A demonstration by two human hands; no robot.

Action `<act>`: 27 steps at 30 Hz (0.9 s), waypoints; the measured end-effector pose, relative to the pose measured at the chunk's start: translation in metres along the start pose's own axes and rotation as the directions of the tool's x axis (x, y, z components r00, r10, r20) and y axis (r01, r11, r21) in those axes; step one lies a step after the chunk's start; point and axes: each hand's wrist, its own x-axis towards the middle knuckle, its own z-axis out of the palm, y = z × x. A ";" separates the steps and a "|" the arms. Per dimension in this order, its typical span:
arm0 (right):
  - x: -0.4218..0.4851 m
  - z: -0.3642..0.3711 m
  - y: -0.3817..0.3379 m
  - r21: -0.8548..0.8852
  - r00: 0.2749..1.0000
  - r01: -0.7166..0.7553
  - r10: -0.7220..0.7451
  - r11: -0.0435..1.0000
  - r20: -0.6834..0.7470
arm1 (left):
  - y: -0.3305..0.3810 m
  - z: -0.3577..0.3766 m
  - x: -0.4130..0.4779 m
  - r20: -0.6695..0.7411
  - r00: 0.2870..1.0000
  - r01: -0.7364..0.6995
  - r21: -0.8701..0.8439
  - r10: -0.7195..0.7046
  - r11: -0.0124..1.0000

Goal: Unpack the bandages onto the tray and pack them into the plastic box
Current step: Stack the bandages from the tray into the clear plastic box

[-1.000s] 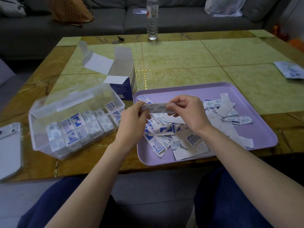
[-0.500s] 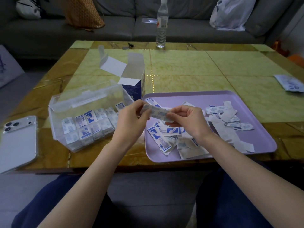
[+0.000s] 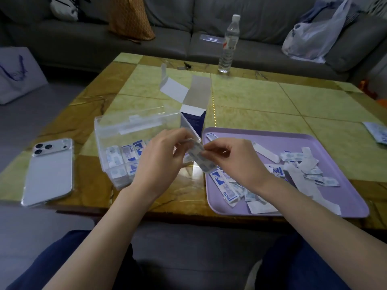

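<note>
A small stack of wrapped bandages [image 3: 200, 159] is pinched between my left hand [image 3: 161, 158] and my right hand [image 3: 232, 162], just above the gap between box and tray. The clear plastic box [image 3: 117, 130] stands at the left with its lid up, and rows of bandages [image 3: 123, 158] sit inside it. My left hand hides the box's right part. The purple tray [image 3: 335, 143] lies at the right with several loose bandages [image 3: 297, 166] scattered on it.
An open blue and white carton [image 3: 193, 109] stands behind the box. A phone [image 3: 50, 170] lies at the left table edge. A water bottle [image 3: 229, 43] stands at the far edge. A leaflet [image 3: 377, 132] lies at the right edge. A sofa runs behind.
Both hands have carried the bandages leftward from over the tray toward the plastic box. The stack has turned from level to slanted. The camera has tilted up and left.
</note>
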 end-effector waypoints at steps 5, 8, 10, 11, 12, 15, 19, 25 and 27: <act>0.017 0.023 -0.027 -0.053 0.996 0.083 -0.081 0.995 0.039 | -0.017 -0.025 -0.002 -0.065 0.998 0.009 0.013 -0.008 1.000; 0.028 0.039 -0.043 -0.038 0.994 0.075 -0.071 0.997 0.086 | -0.029 -0.041 -0.003 -0.097 0.995 0.017 0.021 -0.015 1.000; 0.037 0.050 -0.053 -0.014 0.992 0.063 -0.061 0.998 0.115 | -0.036 -0.053 -0.007 -0.150 0.987 0.056 0.031 -0.050 0.998; 0.041 0.053 -0.058 0.003 0.991 0.055 -0.055 0.998 0.119 | -0.038 -0.058 -0.008 -0.185 0.981 0.071 0.034 -0.063 0.997; 0.046 0.055 -0.062 0.025 0.991 0.047 -0.050 0.999 0.127 | -0.041 -0.062 -0.010 -0.219 0.973 0.087 0.038 -0.077 0.995; 0.065 0.059 -0.068 0.020 0.990 0.011 -0.014 1.000 0.139 | -0.052 -0.074 -0.017 -0.276 0.950 0.179 0.107 -0.143 0.978; 0.091 0.065 -0.058 -0.066 0.979 -0.127 0.136 0.990 0.154 | -0.064 -0.081 -0.028 -0.190 0.919 0.390 0.318 -0.345 0.864; 0.107 0.077 -0.036 -0.332 0.937 -0.231 0.301 0.915 0.177 | -0.070 -0.080 -0.035 -0.119 0.869 0.490 0.337 -0.480 0.804; 0.109 0.077 -0.032 -0.461 0.947 -0.186 0.284 0.868 0.152 | -0.071 -0.080 -0.036 -0.111 0.872 0.485 0.330 -0.477 0.810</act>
